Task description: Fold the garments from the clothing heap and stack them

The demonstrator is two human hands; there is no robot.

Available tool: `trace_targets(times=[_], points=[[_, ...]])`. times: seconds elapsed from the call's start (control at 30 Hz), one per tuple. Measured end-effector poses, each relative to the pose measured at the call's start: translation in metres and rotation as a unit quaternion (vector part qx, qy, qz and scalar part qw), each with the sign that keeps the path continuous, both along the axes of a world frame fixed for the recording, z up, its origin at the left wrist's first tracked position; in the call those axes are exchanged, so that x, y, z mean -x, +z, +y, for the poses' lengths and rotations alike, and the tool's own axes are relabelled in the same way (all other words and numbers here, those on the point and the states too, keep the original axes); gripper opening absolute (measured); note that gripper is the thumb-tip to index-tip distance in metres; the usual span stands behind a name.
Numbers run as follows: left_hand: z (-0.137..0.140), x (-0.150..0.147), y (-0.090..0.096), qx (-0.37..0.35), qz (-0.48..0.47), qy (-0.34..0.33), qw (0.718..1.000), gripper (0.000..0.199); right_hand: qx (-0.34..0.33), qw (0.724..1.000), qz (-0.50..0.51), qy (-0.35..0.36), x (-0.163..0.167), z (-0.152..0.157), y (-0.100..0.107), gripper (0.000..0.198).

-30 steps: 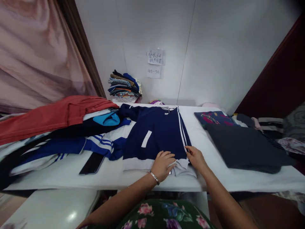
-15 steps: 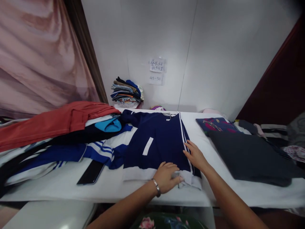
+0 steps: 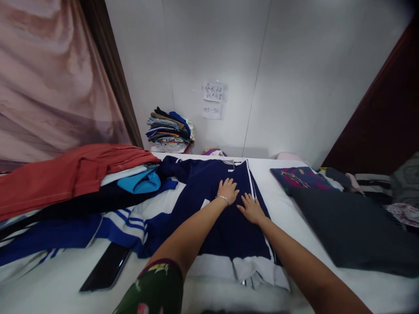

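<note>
A navy blue jacket (image 3: 203, 183) with white side stripes and a pale grey hem lies spread out on the white table (image 3: 153, 292). On its upper middle my left hand (image 3: 228, 191) rests flat, fingers spread, a silver bracelet at the wrist. Just right of it and a little nearer, my right hand (image 3: 252, 209) lies open on the cloth beside the white stripe. Neither hand grips anything. My left forearm hides part of the jacket's left side and most of its white patch. The grey hem is rumpled near the front.
Heaped clothes with red trousers (image 3: 81, 170) on top lie at left, a blue-and-white striped garment (image 3: 127, 224) below them. A black phone (image 3: 106, 266) is near. Folded dark garments (image 3: 353, 226) lie at right. A clothes stack (image 3: 168, 131) stands behind, near wall notes (image 3: 213, 100).
My left hand has moved from the hem up to the jacket's upper middle. My right hand has shifted slightly left, off the side stripe. The camera view has come closer to the table.
</note>
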State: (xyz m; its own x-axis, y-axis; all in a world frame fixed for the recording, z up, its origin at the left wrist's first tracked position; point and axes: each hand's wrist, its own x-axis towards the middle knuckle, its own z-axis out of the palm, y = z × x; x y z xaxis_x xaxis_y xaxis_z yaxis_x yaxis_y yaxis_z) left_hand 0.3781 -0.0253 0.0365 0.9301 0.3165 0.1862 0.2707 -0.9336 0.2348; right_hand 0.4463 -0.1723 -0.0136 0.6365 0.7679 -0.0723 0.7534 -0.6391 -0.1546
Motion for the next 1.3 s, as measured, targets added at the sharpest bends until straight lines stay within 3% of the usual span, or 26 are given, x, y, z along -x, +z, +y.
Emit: trace_targets(times=[0.13, 0.2, 0.3, 0.43, 0.53, 0.67, 0.87, 1.1, 1.2, 1.3], points=[[0.033, -0.008, -0.027, 0.034, 0.079, 0.095, 0.992, 0.059, -0.018, 0.999, 0.026, 0.017, -0.011, -0.003, 0.001, 0.07], [0.041, -0.004, -0.04, 0.053, 0.08, 0.108, 0.989, 0.064, -0.049, 0.999, 0.009, 0.018, -0.028, 0.003, 0.01, 0.069], [0.043, -0.001, -0.049, 0.057, 0.062, 0.104, 0.991, 0.066, -0.092, 0.995, -0.041, -0.003, -0.066, 0.028, 0.026, 0.065], [0.041, -0.003, -0.05, 0.056, 0.049, 0.103, 0.992, 0.065, -0.098, 0.993, -0.05, -0.043, -0.119, 0.08, 0.038, 0.065], [0.042, -0.004, -0.054, 0.054, 0.043, 0.104, 0.992, 0.066, -0.091, 0.992, -0.038, -0.076, -0.145, 0.109, 0.03, 0.069], [0.041, -0.003, -0.06, 0.058, 0.035, 0.103, 0.992, 0.067, -0.043, 0.997, 0.008, -0.068, -0.159, 0.121, 0.01, 0.072], [0.037, -0.003, -0.062, 0.085, 0.033, 0.108, 0.99, 0.073, -0.042, 0.998, -0.006, -0.042, -0.149, 0.108, -0.001, 0.065], [0.034, 0.002, -0.06, 0.119, 0.034, 0.1, 0.987, 0.074, -0.109, 0.987, -0.101, 0.065, -0.077, 0.069, -0.035, 0.068], [0.039, 0.0, -0.052, 0.164, 0.019, 0.094, 0.982, 0.069, -0.099, 0.988, -0.093, 0.067, -0.055, 0.055, -0.044, 0.068], [0.066, 0.0, -0.03, 0.209, -0.015, 0.125, 0.97, 0.054, -0.073, 0.992, -0.081, 0.064, -0.048, 0.049, -0.046, 0.063]])
